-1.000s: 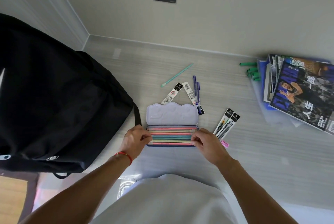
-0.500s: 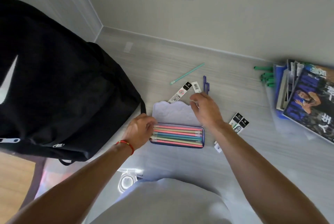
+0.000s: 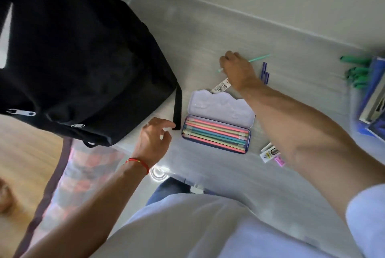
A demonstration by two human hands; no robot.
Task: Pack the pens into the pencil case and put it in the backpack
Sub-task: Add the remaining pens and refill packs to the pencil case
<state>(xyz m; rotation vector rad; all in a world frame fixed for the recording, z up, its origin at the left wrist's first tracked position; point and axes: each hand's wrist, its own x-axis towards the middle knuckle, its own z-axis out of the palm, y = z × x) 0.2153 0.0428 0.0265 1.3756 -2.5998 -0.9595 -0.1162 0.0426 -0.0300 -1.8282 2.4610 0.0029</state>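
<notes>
Backpack (image 3: 79, 66) stood at the desk's (image 3: 208, 35) left edge; the case (image 3: 216, 135) lay open mid-desk, nearly full. Right hand (image 3: 239, 70) closed over the teal pen (image 3: 260, 58) near the back edge, its length running left-right, beyond the case. Left hand (image 3: 154, 141) hung loose, empty, beside the case.

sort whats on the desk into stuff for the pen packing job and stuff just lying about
For the job:
pencil case, open, with pens inside
mint pen under the right hand
blue pens
refill packs
backpack

Just lying about:
magazines
green markers
</notes>
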